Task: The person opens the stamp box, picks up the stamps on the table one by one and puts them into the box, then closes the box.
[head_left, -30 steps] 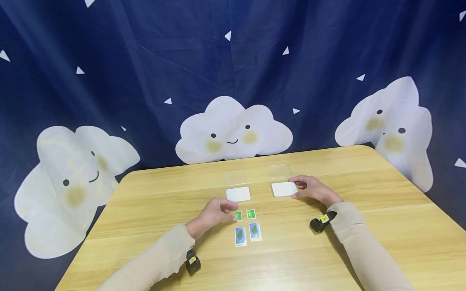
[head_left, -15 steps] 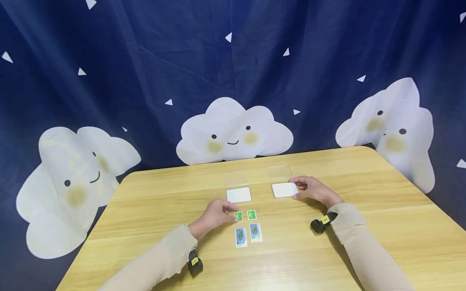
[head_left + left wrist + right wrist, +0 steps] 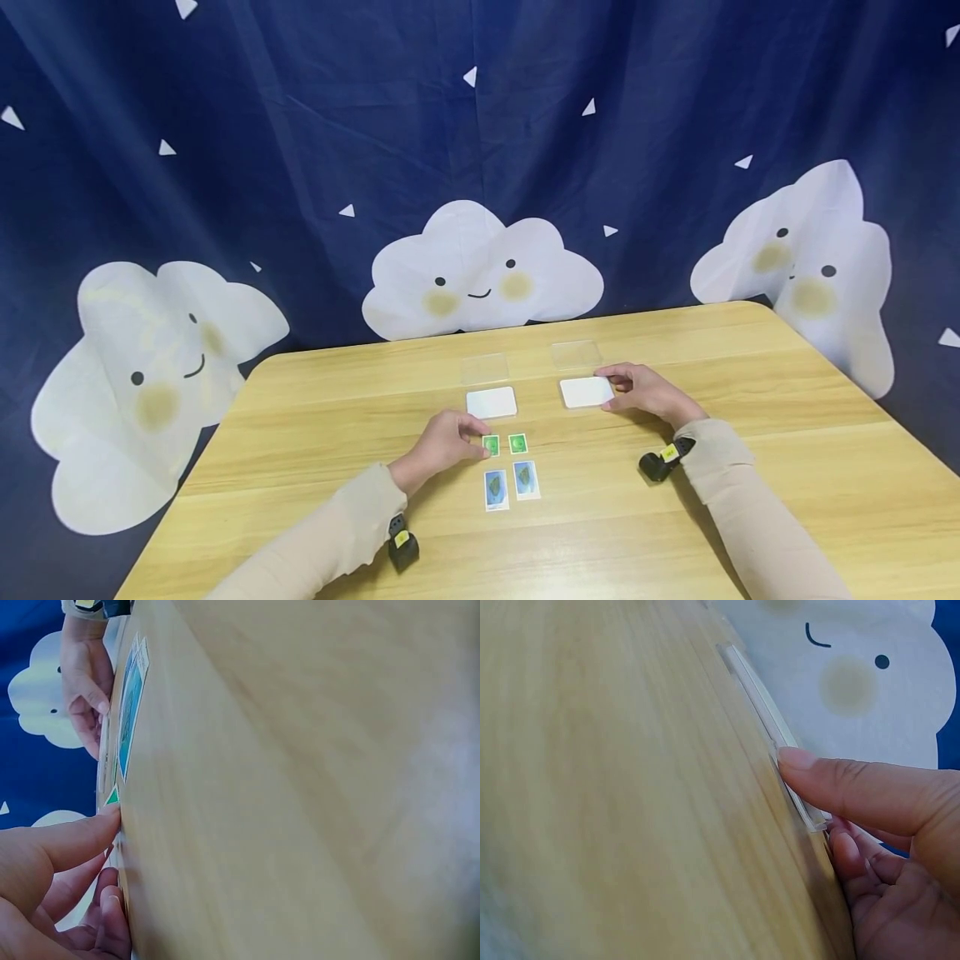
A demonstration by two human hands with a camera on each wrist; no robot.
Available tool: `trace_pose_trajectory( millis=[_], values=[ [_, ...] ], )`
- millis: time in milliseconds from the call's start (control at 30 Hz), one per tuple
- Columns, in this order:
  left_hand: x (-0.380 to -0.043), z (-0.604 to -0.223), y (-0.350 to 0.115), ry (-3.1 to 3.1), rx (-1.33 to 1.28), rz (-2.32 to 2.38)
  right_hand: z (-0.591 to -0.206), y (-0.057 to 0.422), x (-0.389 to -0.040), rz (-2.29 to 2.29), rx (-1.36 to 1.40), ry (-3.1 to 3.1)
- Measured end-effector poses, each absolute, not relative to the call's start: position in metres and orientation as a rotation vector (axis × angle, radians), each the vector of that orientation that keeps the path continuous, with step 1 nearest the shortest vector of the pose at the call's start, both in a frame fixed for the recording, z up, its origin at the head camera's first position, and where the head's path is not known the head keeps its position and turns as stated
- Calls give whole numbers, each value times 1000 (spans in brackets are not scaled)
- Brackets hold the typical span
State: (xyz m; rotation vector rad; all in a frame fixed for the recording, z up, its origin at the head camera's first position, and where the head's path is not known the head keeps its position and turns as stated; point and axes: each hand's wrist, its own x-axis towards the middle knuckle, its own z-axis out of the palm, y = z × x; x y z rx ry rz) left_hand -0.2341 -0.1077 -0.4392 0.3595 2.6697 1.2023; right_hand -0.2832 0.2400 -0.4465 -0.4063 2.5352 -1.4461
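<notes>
My left hand (image 3: 442, 444) holds the near green stamp-like card (image 3: 491, 445) at its edges with thumb and index finger. In the left wrist view the thumb of that hand (image 3: 45, 877) overlaps the green corner. A second green stamp-like card (image 3: 518, 442) lies just to the right. Below them are two larger blue picture cards, one on the left (image 3: 496, 490) and one on the right (image 3: 527, 480). My right hand (image 3: 651, 392) grips the right end of a shallow clear case with a white face (image 3: 586, 392); in the right wrist view the thumb presses the rim of this case (image 3: 769, 724).
A matching white-faced case (image 3: 491, 402) lies left of the gripped one. Two thin clear lids, left (image 3: 485, 367) and right (image 3: 576, 354), lie behind the cases. The wooden table (image 3: 315, 433) ends at a blue curtain (image 3: 300, 167) with cloud faces.
</notes>
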Motion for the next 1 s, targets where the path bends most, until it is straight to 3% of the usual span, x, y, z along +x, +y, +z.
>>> trace_pose_trajectory(
  millis=[1000],
  values=[
    [-236, -440, -110, 2632, 369, 1327, -446, 240, -283, -1443, -399, 2536]
  ],
)
